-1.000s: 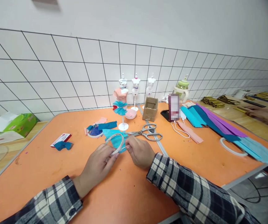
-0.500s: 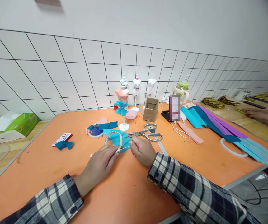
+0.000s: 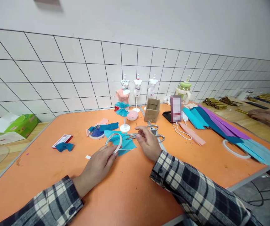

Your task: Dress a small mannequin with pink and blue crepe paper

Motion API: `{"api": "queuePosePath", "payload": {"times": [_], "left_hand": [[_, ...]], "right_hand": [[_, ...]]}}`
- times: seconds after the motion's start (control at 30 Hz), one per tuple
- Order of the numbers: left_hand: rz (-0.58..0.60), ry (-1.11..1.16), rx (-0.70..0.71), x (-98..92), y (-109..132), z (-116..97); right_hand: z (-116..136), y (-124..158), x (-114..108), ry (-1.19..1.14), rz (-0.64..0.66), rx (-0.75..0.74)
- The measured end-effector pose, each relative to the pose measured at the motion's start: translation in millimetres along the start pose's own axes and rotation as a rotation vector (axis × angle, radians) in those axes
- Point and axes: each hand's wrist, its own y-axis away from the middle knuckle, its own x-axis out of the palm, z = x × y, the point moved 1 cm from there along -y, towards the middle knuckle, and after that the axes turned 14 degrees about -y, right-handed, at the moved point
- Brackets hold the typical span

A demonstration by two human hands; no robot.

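Note:
My left hand [image 3: 102,161] pinches a roll of white tape [image 3: 119,142], with a thin strip stretching from it to the right. My right hand [image 3: 147,142] is raised over the scissors [image 3: 131,136], fingers apart, and nothing shows between them. The scissors' handles are partly hidden behind that hand. Beneath the tape roll and the blades lies a light blue piece of crepe paper [image 3: 127,145]. Behind it stands a small dress form [image 3: 123,97] wearing pink and blue paper.
Further back are two bare white dress forms [image 3: 137,86], a pink bowl [image 3: 132,115], a cardboard box [image 3: 151,110] and a phone [image 3: 176,109]. Paper strips [image 3: 221,122] cover the right side. A small red and white box [image 3: 65,138] lies at the left, near a blue bow [image 3: 64,146].
My right hand has opened from a closed pinch and moved slightly up and right. My left hand has shifted a little left and down with the tape roll.

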Motion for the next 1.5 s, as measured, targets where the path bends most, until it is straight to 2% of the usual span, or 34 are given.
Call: {"api": "queuePosePath", "payload": {"times": [0.13, 0.23, 0.3, 0.47, 0.8, 1.07, 1.3, 1.5], "left_hand": [[0.039, 0.026, -0.005, -0.2, 0, -2], [0.047, 0.038, -0.001, 0.3, 1, -2], [0.050, 0.038, -0.003, 1.0, 2, -2], [0.092, 0.050, -0.009, 1.1, 3, -2], [0.040, -0.042, 0.034, 0.4, 5, -5], [0.028, 0.047, 0.006, -4.1, 1, -8], [-0.003, 0.016, 0.028, -1.0, 1, -6], [-0.003, 0.026, 0.019, -0.9, 2, -6]], "right_hand": [[12, 5, 6, 0.141, 0.232, -0.334], [16, 11, 17, 0.318, 0.358, -0.443], [15, 14, 23, 0.416, 0.387, -0.474], [8, 14, 27, 0.491, 0.345, -0.507], [8, 13, 23, 0.334, 0.225, -0.475], [11, 9, 21, 0.403, 0.226, -0.411], [7, 11, 22, 0.433, 0.224, -0.351], [9, 9, 20, 0.469, 0.241, -0.431]]}}
